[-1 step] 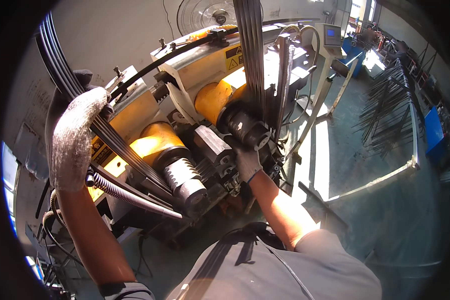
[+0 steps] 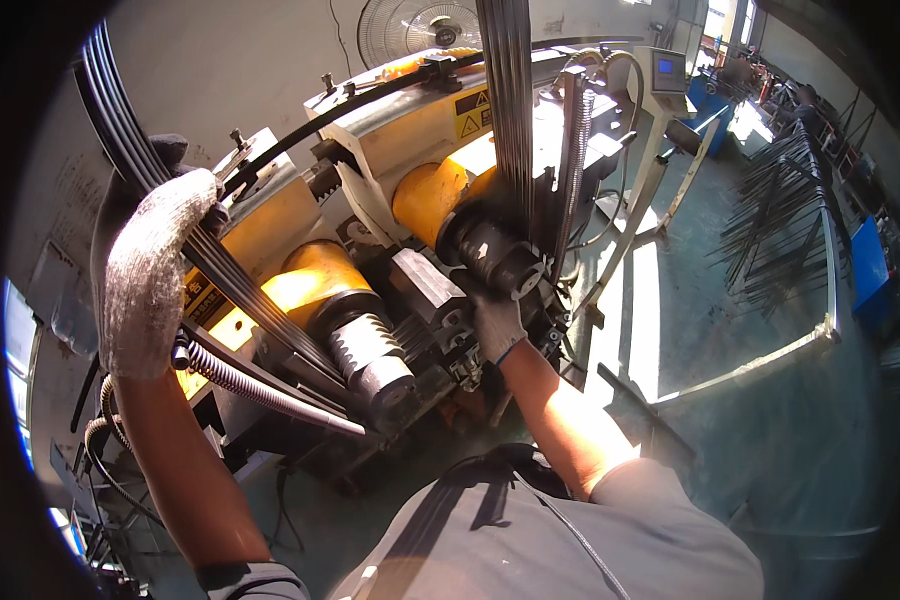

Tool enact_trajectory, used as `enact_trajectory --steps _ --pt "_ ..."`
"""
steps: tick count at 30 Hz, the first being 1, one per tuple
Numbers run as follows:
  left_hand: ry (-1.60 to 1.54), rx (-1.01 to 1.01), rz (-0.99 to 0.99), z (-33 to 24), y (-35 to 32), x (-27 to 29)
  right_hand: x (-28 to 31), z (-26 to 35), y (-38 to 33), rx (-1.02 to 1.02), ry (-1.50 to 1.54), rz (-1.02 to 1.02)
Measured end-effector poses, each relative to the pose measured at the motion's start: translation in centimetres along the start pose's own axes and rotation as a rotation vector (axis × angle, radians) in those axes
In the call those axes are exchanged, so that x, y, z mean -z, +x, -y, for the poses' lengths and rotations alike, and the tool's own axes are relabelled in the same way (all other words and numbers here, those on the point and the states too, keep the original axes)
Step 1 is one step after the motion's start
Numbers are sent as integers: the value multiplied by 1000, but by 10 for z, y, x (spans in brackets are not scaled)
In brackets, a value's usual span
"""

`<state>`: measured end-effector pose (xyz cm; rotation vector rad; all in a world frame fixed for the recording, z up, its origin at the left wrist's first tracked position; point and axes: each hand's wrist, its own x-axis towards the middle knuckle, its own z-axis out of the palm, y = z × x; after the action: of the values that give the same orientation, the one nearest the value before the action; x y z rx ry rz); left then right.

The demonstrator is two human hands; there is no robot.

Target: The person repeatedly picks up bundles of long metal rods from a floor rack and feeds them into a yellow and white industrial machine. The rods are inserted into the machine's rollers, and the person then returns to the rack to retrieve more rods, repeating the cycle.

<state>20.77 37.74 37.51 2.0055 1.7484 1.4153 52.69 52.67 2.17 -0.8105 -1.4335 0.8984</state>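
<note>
The left hand (image 2: pixel 160 235), in a knitted glove, grasped a bundle of thin dark rods (image 2: pixel 255 300), with its fingers wrapped around them. Above these fingers the bundle leaned up to the left; below them it slanted down to the right, as far as a black ribbed roller (image 2: pixel 370 350) with a yellow cylinder (image 2: pixel 315 275) behind it. A corrugated hose (image 2: pixel 270 395) was also below these fingers. The right hand (image 2: pixel 497 322), gloved too, reached under another black roller (image 2: pixel 490 255). Its fingers were hidden there, so I could not tell whether they were clenched or released. A metal block (image 2: pixel 425 280) was just left of them. Above them stood a 2nd rod bundle (image 2: pixel 510 90), almost vertical. Well apart, up to their right, was a control box (image 2: pixel 668 70) with 1 blue screen.
</note>
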Motion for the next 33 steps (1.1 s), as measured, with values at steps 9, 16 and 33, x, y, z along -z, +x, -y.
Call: enact_trajectory --steps 9,16,33 --pt "-11 -145 50 10 -7 15 -4 -14 -1 -55 -68 -13" --pt "164 -57 26 -27 -9 24 0 -53 -1 -435 307 51" --pt "-59 222 10 -44 -29 32 -1 -59 -8 -142 -64 121"
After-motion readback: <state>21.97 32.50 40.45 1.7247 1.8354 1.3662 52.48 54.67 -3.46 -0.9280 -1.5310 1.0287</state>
